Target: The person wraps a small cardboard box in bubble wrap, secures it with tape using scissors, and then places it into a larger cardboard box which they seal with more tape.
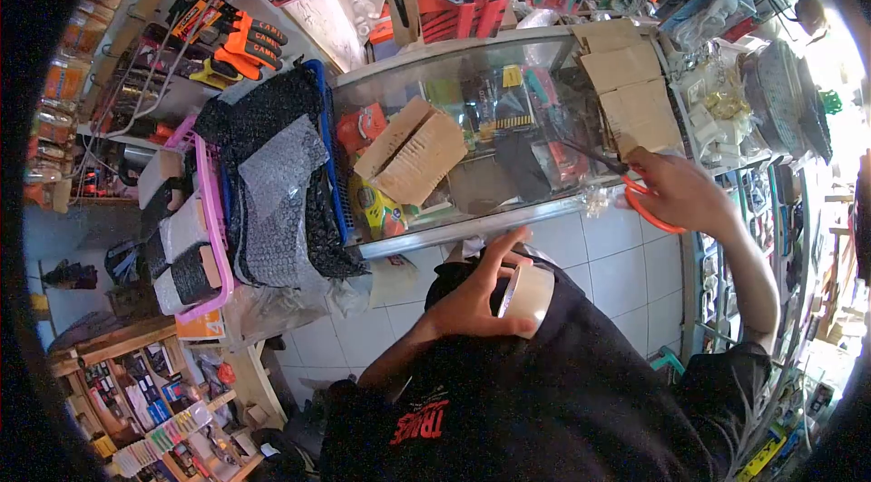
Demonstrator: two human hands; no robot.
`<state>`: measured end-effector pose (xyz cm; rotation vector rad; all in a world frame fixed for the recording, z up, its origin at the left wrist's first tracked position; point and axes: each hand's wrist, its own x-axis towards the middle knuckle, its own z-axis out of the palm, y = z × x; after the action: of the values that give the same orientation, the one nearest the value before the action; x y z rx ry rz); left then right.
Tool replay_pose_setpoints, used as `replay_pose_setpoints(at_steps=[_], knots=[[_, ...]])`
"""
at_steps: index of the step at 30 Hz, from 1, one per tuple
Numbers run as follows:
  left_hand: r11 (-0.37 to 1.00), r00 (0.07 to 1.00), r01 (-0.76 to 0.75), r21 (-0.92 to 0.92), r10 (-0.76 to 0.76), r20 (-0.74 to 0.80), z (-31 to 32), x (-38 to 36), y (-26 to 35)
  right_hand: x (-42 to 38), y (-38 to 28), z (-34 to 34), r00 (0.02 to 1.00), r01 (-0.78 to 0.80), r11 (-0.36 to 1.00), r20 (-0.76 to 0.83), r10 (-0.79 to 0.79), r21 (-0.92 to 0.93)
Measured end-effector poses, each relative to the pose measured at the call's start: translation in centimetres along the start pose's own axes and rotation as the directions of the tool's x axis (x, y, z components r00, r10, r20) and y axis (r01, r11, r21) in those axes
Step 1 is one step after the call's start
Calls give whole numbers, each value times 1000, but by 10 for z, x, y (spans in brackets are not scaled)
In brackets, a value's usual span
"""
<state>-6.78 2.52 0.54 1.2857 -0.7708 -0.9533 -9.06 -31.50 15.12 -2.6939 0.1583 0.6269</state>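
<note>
So, right now the left hand [472, 300] is gripping a tape roll [529, 300], thumb and fingers curling around it, and it's hanging in front of the black shirt, just off the counter [472, 230]. Meanwhile the right hand [682, 192] is holding scissors [651, 208] by the orange handles, with the dark blades pointing out over the glass; can't tell if they're gaping or closed. Looks to me like a getting-the-tools-in-hand step, tape and scissors both up and neither one touching the box [415, 153]. I'm guessing the next move is calling for a loose tape end, though I'm not seeing one, plus keeping those blades clear of the fingers. As for clutter, the box is sitting on the glass with a dark gap showing along its top, flat cardboard [635, 87] is covering the far right end, and bubble wrap [278, 169] is overflowing the blue basket [337, 155] on the left. Between those, working room is looking kinda tight.
</note>
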Motion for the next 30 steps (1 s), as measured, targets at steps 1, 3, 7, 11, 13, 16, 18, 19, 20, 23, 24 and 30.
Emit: replay_pose_setpoints(at_steps=[1, 3, 7, 11, 13, 16, 18, 19, 20, 23, 24, 30], knots=[[999, 1000, -6, -34, 5, -18, -2, 3, -6, 11, 10, 18, 999, -3, 1000, -39, 3, 18], [989, 999, -50, 141, 52, -8, -15, 15, 5, 36, 30, 56, 990, 18, 1000, -136, -18, 0], [670, 987, -78, 738, 156, -37, -36, 64, 29, 85, 52, 119, 958, -16, 996, -285, -10, -89], [289, 991, 107, 951, 41, -124, -55, 117, 14, 123, 48, 148, 905, -39, 992, -424, -15, -119], [238, 987, 99, 966, 103, -126, -57, 130, 4, 133, 42, 149, 869, -52, 990, -494, -20, -131], [284, 983, 110, 953, 111, -147, -60, 138, 0, 142, 35, 150, 833, -112, 987, -552, 30, -114], [304, 972, 101, 947, 174, -159, -58, 134, -2, 142, 31, 151, 822, -134, 987, -567, 60, -89], [285, 955, 81, 955, 251, -156, -55, 130, -3, 141, 29, 151, 817, -133, 988, -573, 65, -77], [265, 933, 62, 962, 328, -151, -52, 124, -4, 140, 27, 150, 812, -131, 989, -579, 69, -66], [756, 923, -217, 617, 365, -123, -46, 96, 17, 129, 29, 147, 722, -47, 987, -688, -73, -154], [919, 943, -239, 313, 297, -151, -40, 84, 23, 123, 24, 141, 722, 57, 998, -690, -53, -17], [880, 982, -184, -438, 149, -114, -19, 28, 59, 55, -46, 91, 915, 375, 247, -399, 53, 893]])
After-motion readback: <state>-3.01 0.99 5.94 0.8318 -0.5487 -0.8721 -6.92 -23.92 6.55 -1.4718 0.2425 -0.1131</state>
